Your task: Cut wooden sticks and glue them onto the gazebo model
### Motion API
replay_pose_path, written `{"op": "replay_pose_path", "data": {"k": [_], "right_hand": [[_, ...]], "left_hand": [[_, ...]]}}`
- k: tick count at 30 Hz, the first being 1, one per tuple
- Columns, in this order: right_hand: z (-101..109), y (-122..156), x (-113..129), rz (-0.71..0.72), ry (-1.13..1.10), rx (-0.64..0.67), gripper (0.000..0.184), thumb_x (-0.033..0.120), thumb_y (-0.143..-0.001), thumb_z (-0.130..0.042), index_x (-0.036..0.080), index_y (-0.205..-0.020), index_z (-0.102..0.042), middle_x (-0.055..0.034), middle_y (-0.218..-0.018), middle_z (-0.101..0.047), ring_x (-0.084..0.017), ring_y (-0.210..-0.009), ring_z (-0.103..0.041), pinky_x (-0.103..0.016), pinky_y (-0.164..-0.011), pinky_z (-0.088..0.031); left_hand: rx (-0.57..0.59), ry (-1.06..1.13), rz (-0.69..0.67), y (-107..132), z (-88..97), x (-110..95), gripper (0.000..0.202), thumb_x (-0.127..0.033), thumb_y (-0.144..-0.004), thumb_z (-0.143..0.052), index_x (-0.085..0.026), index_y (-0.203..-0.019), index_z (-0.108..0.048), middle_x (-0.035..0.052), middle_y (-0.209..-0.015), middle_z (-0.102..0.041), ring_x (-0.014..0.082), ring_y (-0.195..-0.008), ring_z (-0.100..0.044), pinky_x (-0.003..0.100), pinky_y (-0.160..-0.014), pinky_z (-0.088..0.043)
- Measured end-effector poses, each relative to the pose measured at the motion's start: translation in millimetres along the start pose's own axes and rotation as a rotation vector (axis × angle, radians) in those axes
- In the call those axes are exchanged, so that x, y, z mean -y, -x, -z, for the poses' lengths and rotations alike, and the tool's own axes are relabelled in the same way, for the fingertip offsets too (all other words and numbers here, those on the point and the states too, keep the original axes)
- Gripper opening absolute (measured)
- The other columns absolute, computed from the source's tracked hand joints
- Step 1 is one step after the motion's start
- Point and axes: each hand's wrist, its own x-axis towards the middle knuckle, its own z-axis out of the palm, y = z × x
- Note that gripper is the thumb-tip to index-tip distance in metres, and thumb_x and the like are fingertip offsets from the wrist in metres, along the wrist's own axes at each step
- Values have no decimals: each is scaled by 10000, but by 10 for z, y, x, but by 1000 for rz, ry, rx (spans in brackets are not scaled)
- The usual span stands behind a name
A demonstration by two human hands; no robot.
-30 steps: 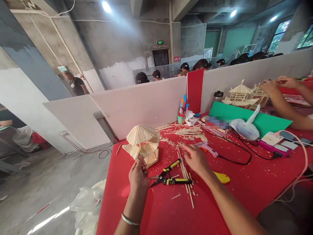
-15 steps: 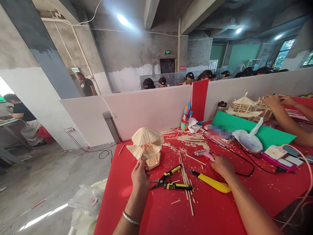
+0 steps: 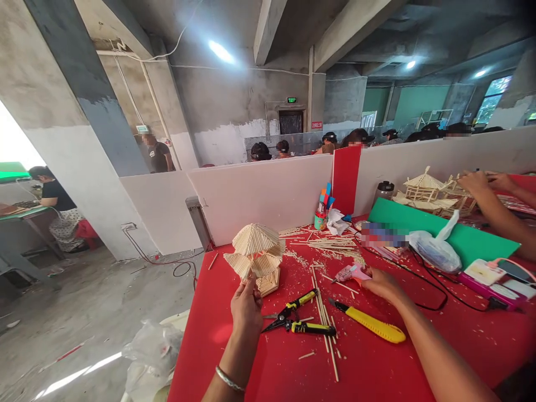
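Observation:
My left hand (image 3: 247, 304) pinches the lower roof edge of a small tiered pagoda made of wooden sticks (image 3: 257, 254), holding it above the red table (image 3: 377, 363). My right hand (image 3: 383, 283) rests on the table with its fingers closed round the handle of a pink glue gun (image 3: 349, 273). Between my hands lie yellow-handled cutters (image 3: 295, 318), a yellow utility knife (image 3: 371, 326) and several loose sticks (image 3: 324, 312).
White divider boards (image 3: 268, 190) close off the far side of the table. A cup of pens (image 3: 321, 215), a green sheet (image 3: 456, 237), a plastic bag (image 3: 435, 251) and a black cable (image 3: 422, 301) lie to the right. Another person's hands (image 3: 481, 181) work on a stick model (image 3: 425, 190).
My right hand left the loose sticks in the middle and moved right onto the glue gun. The left hand kept hold of the pagoda. The view tilted slightly.

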Motion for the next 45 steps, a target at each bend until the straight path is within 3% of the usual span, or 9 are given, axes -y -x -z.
{"op": "replay_pose_path", "data": {"k": [6, 12, 15, 18, 21, 26, 34, 39, 45], "right_hand": [[49, 274, 395, 129, -434, 63, 450, 300, -726, -560, 189, -1160, -610, -31, -830, -697, -180, -672, -626, -254, -585, -433], [378, 588, 1119, 448, -793, 381, 273, 426, -768, -608, 192, -901, -649, 15, -664, -558, -149, -608, -506, -254, -571, -396], [474, 694, 1497, 648, -710, 458, 309, 483, -857, -601, 181, -894, -655, 14, -693, -549, -143, -646, -500, -252, -600, -393], [488, 771, 1842, 800, -599, 370, 295, 461, -881, -598, 189, -968, -673, 2, -763, -600, -150, -688, -527, -251, -617, -400], [431, 819, 2075, 929, -480, 163, 232, 375, -899, -592, 214, -1037, -685, -30, -923, -685, -178, -817, -603, -266, -715, -443], [234, 796, 2144, 968, -258, -144, 261, 323, -963, -516, 231, -1178, -631, -74, -1077, -705, -217, -928, -646, -303, -770, -464], [180, 789, 2131, 961, -65, -212, 211, 319, -968, -526, 227, -1129, -626, -69, -1039, -712, -222, -930, -668, -306, -742, -478], [120, 852, 2193, 947, 22, -317, 392, 375, -830, -712, 243, -1186, -615, -64, -1083, -702, -245, -947, -666, -328, -728, -484], [38, 904, 2272, 971, 86, -410, 290, 232, -822, -691, 265, -1107, -650, -23, -973, -702, -196, -849, -654, -278, -658, -425]], "left_hand": [[6, -10, -8, 24, -1, -12, 558, -363, -308, -965, -152, -627, -560, -85, -465, -447, 38, -417, -378, 148, -354, -300], [-1, -19, -26, 21, -1, 5, 580, -396, -299, -964, -152, -629, -554, -90, -468, -443, 30, -414, -363, 137, -350, -278], [3, -20, -25, 23, -3, 18, 600, -436, -298, -959, -152, -630, -548, -90, -469, -441, 28, -417, -367, 134, -353, -275], [2, -24, -26, 32, -4, 31, 618, -441, -277, -960, -154, -637, -547, -95, -466, -438, 24, -403, -355, 135, -348, -260], [-1, -37, -21, 30, 3, 41, 618, -458, -285, -956, -162, -627, -535, -99, -446, -423, 23, -385, -337, 139, -341, -242], [-2, -68, -12, 12, 35, 70, 608, -507, -331, -940, -164, -605, -520, -79, -436, -443, 27, -382, -341, 148, -347, -251], [-55, -64, -25, 101, -13, 85, 573, -437, -351, -955, -156, -659, -562, -53, -550, -540, 32, -421, -426, 148, -373, -302], [-34, -101, -38, 102, -17, 91, 539, -446, -381, -943, -149, -659, -589, -2, -612, -622, 50, -425, -464, 164, -362, -303], [-42, -88, -91, 84, -12, 124, 532, -411, -334, -949, -138, -640, -610, 10, -645, -640, 61, -470, -488, 171, -377, -342]]}}
